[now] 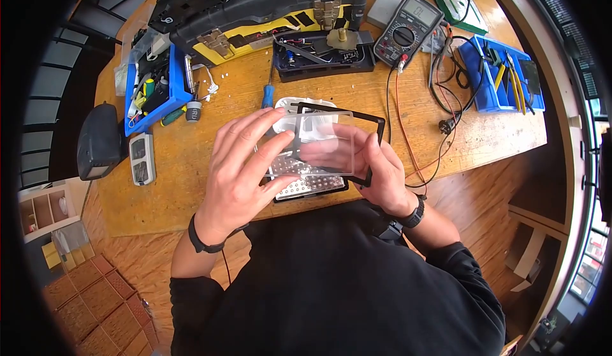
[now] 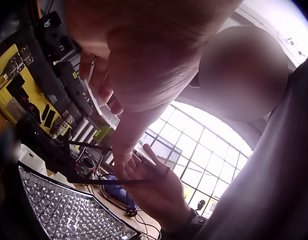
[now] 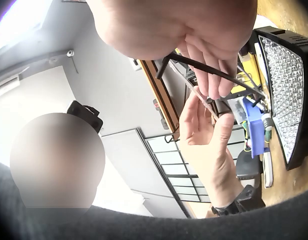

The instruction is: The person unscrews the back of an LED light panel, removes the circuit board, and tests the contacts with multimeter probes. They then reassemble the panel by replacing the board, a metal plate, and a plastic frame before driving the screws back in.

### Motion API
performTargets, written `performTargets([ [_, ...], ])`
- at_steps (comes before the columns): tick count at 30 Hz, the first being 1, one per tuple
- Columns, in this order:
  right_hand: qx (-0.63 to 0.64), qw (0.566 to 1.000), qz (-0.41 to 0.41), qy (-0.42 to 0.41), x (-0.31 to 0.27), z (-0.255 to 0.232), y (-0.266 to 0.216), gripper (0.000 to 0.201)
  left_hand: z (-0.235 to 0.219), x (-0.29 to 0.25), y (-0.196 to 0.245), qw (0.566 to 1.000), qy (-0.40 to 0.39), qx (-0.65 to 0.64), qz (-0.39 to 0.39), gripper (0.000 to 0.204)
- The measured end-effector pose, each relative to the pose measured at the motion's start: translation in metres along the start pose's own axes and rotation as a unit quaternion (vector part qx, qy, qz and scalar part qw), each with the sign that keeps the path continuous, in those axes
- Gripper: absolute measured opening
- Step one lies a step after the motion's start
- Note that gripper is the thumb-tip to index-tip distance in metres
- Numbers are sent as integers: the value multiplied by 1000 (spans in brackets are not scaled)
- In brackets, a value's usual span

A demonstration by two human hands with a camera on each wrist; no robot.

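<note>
Hands: two. The left hand [image 1: 239,174] pinches one edge of the clear pane between thumb and fingers; the right hand [image 1: 386,174] grips the black frame, its fingers showing through the pane.
Clear pane [image 1: 315,164]: one, raised above the LED lamp, between the two hands.
Black frame [image 1: 382,125]: one, tilted, beyond the pane and to its right.
LED lamp [image 1: 312,189]: one, lying on the desk [image 1: 172,206] below the hands, its rows of LEDs too many to count from here.
Wristbands: two, one black band [image 1: 204,245] on the left wrist, another [image 1: 417,212] on the right.
Blue trays: two, one [image 1: 181,78] at left, one [image 1: 494,103] at right, both holding tools.
Other single items: a multimeter [image 1: 408,30], a blue-handled screwdriver [image 1: 268,96], an open black housing [image 1: 325,70] with wiring.
Writing: a white mark on the black case [image 1: 188,2] and the multimeter's display; I cannot read either.
Left wrist view only: a large gridded window [image 2: 214,162].
Right wrist view only: a small wall camera [image 3: 70,53].
</note>
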State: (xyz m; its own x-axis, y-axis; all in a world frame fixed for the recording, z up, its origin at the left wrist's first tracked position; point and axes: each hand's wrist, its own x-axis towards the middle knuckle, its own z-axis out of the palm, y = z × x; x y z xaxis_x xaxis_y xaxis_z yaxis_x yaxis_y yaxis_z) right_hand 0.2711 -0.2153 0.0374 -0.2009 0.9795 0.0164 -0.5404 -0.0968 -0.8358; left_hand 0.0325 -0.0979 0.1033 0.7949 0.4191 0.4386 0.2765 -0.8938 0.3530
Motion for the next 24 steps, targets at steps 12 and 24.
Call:
performTargets([
  [12,11,999,19,-38,-3,10,-6,80,3,2,7,999,-46,-7,9,73],
  [24,162,984,53,-44,-6,5,-10,67,16,-29,-16,678,-21,-653,-338,55],
])
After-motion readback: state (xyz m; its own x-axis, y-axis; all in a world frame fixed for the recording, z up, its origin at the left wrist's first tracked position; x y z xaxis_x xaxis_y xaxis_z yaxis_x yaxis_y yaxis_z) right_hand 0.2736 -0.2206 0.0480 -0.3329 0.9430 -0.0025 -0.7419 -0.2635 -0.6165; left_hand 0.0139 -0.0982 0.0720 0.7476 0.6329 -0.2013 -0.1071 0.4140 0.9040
